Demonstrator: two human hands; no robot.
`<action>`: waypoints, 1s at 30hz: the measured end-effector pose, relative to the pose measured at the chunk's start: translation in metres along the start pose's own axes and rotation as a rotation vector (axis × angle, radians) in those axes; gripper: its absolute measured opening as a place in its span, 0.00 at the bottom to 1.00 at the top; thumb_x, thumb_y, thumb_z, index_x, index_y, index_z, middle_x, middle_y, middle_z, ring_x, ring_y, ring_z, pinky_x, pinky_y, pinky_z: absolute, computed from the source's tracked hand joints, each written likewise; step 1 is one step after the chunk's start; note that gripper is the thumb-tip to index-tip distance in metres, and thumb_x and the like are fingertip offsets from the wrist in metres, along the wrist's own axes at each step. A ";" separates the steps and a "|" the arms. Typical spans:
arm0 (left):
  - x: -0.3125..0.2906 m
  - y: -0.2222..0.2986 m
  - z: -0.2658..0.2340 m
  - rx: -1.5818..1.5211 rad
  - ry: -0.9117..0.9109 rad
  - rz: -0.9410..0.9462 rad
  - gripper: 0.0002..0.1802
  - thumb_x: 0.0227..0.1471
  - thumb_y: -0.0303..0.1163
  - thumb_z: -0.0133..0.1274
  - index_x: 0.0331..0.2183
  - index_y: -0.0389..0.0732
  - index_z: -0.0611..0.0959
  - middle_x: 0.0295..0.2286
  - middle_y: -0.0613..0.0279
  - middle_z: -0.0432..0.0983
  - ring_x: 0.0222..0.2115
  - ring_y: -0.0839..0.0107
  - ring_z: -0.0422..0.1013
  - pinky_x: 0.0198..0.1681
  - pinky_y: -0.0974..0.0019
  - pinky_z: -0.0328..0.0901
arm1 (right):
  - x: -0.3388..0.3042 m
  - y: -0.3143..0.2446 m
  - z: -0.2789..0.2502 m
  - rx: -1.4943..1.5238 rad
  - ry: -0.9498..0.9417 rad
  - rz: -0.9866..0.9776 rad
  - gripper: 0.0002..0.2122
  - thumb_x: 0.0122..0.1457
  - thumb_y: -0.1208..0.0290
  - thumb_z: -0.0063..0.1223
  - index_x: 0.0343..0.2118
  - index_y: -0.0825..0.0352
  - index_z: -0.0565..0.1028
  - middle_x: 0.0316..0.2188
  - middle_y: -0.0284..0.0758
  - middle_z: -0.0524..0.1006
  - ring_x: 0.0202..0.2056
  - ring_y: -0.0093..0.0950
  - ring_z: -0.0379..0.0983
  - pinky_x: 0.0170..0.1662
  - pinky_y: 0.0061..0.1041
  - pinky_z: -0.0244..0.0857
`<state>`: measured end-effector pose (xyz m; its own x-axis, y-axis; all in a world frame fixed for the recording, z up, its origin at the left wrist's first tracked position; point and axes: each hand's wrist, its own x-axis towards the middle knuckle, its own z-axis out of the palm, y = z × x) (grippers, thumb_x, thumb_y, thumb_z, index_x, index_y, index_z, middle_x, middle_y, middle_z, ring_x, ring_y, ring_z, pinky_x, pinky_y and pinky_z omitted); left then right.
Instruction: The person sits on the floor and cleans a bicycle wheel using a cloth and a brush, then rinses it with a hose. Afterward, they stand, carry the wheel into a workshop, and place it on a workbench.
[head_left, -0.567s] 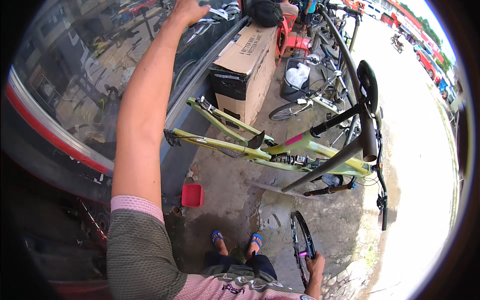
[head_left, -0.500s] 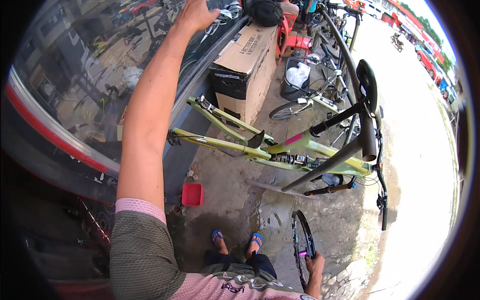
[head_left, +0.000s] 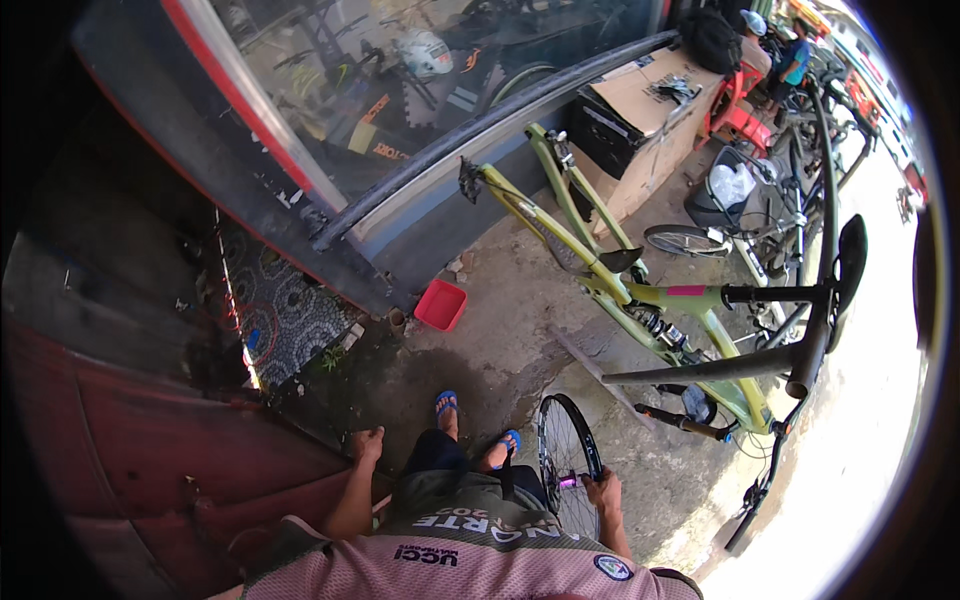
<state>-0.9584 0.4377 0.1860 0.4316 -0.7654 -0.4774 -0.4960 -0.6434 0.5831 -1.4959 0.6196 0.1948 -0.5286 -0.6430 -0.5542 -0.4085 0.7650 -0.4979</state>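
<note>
My right hand (head_left: 603, 492) grips the rim and tyre of a black bicycle wheel (head_left: 545, 440) with a pink hub, held upright beside my right leg. Down at my left side, my left hand (head_left: 367, 445) is closed, with nothing seen in it. A yellow-green bicycle frame (head_left: 600, 285) hangs ahead to the right on a dark metal stand (head_left: 700, 365), without wheels. Beyond its rear end stands a cardboard box (head_left: 650, 135). On the box top lies a tangle of small grey metal pieces (head_left: 675, 90), too far off to name exactly.
A red plastic basin (head_left: 440, 305) sits on the concrete by the shop window ledge (head_left: 480, 140). Several bicycles, a dark bin (head_left: 715, 195) and red chairs (head_left: 742, 125) stand at the far right, with two people near them. A dark red panel (head_left: 180, 450) is at my left.
My left hand has come down from beside the window to my left side. The grey tangle that was next to it now lies on the box. My view has swung left; the wheel stays gripped.
</note>
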 end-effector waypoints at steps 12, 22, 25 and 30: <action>-0.252 -0.214 -0.022 -1.063 0.741 -0.902 0.71 0.53 0.33 0.72 0.75 0.64 0.34 0.70 0.47 0.56 0.57 0.38 0.70 0.52 0.35 0.70 | 0.103 -0.132 0.051 -0.660 -0.326 -0.586 0.23 0.54 0.50 0.68 0.48 0.60 0.81 0.37 0.52 0.84 0.42 0.56 0.82 0.45 0.54 0.75; -0.253 -0.204 -0.151 -0.907 0.740 -0.389 0.48 0.55 0.35 0.69 0.67 0.56 0.56 0.64 0.64 0.64 0.54 0.63 0.72 0.50 0.51 0.67 | 0.113 -0.146 0.057 -0.480 -0.260 -0.549 0.19 0.53 0.52 0.72 0.38 0.63 0.82 0.30 0.48 0.84 0.35 0.50 0.83 0.39 0.45 0.74; -0.246 -0.187 -0.160 -0.855 0.578 -0.376 0.55 0.59 0.37 0.67 0.74 0.55 0.49 0.68 0.56 0.62 0.54 0.57 0.75 0.51 0.48 0.70 | 0.121 -0.147 0.073 -0.447 -0.276 -0.515 0.18 0.53 0.52 0.71 0.37 0.62 0.82 0.30 0.48 0.84 0.36 0.52 0.83 0.40 0.48 0.74; -0.217 -0.138 -0.148 -0.830 0.479 -0.283 0.52 0.62 0.40 0.65 0.73 0.50 0.49 0.67 0.49 0.63 0.49 0.54 0.80 0.46 0.52 0.74 | 0.116 -0.153 0.079 -0.447 -0.324 -0.506 0.18 0.54 0.53 0.70 0.37 0.62 0.82 0.30 0.49 0.84 0.37 0.54 0.83 0.41 0.51 0.74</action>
<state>-0.8721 0.6954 0.3064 0.8016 -0.3814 -0.4604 0.2761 -0.4470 0.8509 -1.4354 0.4250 0.1538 0.0217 -0.8462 -0.5324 -0.8434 0.2704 -0.4643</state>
